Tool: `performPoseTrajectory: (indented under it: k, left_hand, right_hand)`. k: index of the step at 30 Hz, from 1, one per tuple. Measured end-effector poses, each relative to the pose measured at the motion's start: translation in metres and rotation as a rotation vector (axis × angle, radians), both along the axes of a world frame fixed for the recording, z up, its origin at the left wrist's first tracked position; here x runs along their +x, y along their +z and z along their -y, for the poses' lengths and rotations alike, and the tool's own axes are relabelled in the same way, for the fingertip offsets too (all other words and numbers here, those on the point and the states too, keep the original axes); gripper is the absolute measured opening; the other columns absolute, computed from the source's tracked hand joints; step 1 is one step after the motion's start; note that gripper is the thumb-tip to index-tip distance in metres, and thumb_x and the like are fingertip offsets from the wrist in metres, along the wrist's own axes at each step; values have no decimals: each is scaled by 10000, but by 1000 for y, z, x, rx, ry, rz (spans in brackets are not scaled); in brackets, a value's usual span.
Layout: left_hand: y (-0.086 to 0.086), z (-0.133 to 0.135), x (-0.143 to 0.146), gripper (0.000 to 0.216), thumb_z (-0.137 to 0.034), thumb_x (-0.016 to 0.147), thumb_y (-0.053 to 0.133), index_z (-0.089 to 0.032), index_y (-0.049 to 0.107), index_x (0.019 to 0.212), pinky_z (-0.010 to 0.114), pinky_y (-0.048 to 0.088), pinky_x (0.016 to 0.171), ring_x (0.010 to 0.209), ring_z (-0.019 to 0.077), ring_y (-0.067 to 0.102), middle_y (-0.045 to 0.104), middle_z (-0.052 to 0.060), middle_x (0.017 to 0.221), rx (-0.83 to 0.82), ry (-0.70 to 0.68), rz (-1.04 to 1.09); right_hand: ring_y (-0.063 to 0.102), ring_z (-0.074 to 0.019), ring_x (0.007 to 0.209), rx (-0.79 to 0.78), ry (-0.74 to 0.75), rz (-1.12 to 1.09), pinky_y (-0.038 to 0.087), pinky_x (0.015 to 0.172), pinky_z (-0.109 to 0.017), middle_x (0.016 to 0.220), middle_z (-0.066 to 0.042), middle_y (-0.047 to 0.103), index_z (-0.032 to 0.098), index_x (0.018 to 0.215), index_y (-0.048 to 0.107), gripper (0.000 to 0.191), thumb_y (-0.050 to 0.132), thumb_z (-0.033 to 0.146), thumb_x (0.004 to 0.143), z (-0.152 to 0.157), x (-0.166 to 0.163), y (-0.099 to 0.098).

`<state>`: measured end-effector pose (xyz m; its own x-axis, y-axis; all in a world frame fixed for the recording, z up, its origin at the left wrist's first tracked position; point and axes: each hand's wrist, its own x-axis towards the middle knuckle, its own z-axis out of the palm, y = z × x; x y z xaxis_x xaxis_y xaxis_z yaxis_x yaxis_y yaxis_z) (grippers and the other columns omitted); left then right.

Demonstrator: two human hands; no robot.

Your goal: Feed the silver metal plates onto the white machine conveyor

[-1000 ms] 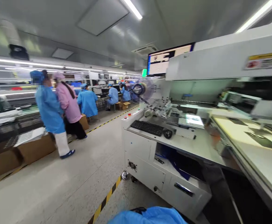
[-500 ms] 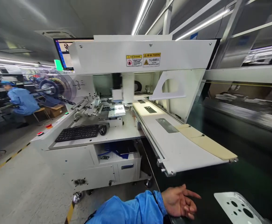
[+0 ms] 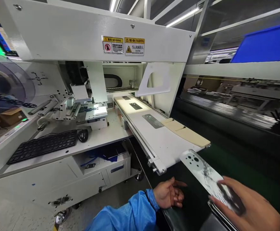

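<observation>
My right hand (image 3: 245,207) at the lower right grips a flat silvery metal plate (image 3: 203,173) with round holes, its far end lifted toward the end of the white conveyor belt (image 3: 165,144). My left hand (image 3: 170,193), in a blue sleeve, rests loosely curled on the edge of the dark green belt (image 3: 228,160), holding nothing. Further up the white conveyor lie grey plates (image 3: 152,121) and a tan pad (image 3: 185,133).
A white machine housing (image 3: 82,35) with warning labels spans the conveyor. To the left are a black keyboard (image 3: 42,146), a mouse (image 3: 83,135) and a clear reel (image 3: 5,85). A blue bin (image 3: 265,43) sits on a shelf at the upper right.
The view has swung right from the aisle to the machine. My right hand has come into view and picked up the holed metal plate that lay on the green belt.
</observation>
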<state>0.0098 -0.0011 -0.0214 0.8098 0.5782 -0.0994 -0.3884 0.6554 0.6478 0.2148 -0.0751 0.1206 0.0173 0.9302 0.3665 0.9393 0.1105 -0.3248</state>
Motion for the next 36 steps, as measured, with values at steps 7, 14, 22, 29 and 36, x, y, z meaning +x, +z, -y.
performPoseTrajectory:
  k: [7, 14, 22, 29, 36]
  left_hand:
    - [3, 3, -3, 656, -667, 855, 413, -150, 554, 1235, 300, 232, 618, 499, 91, 315, 500, -23, 571, 20, -7, 19]
    - [0, 2, -1, 628, -664, 840, 440, -163, 571, 1197, 296, 227, 613, 484, 91, 328, 512, -26, 559, 14, -17, 37]
    - [3, 3, 0, 644, -663, 851, 422, -153, 569, 1215, 301, 216, 619, 493, 89, 326, 507, -24, 569, 18, -24, 23]
    - [6, 4, 0, 621, -654, 845, 447, -160, 583, 1197, 306, 197, 620, 489, 85, 314, 511, -22, 566, 19, -26, 24]
    - [1, 1, 1, 627, -659, 853, 423, -167, 564, 1215, 304, 218, 629, 499, 95, 336, 518, -20, 580, 19, -29, -8]
  right_hand:
    - [633, -360, 1034, -169, 20, 83, 511, 846, -450, 1053, -139, 713, 197, 956, 636, 440, 537, 518, 673, -62, -49, 56]
    - [659, -317, 967, -200, 44, 142, 509, 793, -390, 992, -104, 731, 205, 960, 668, 399, 568, 485, 694, -84, -55, 56]
    - [666, -312, 953, -182, 55, 146, 505, 786, -382, 993, -106, 736, 206, 959, 676, 368, 580, 447, 698, -85, -54, 58]
    - [664, -316, 978, -165, 57, 136, 511, 804, -387, 1010, -105, 735, 198, 961, 677, 376, 576, 449, 700, -82, -50, 57]
    - [652, -320, 1017, -178, 69, 124, 516, 816, -392, 1063, -111, 726, 191, 1005, 668, 427, 554, 470, 704, -78, -49, 54]
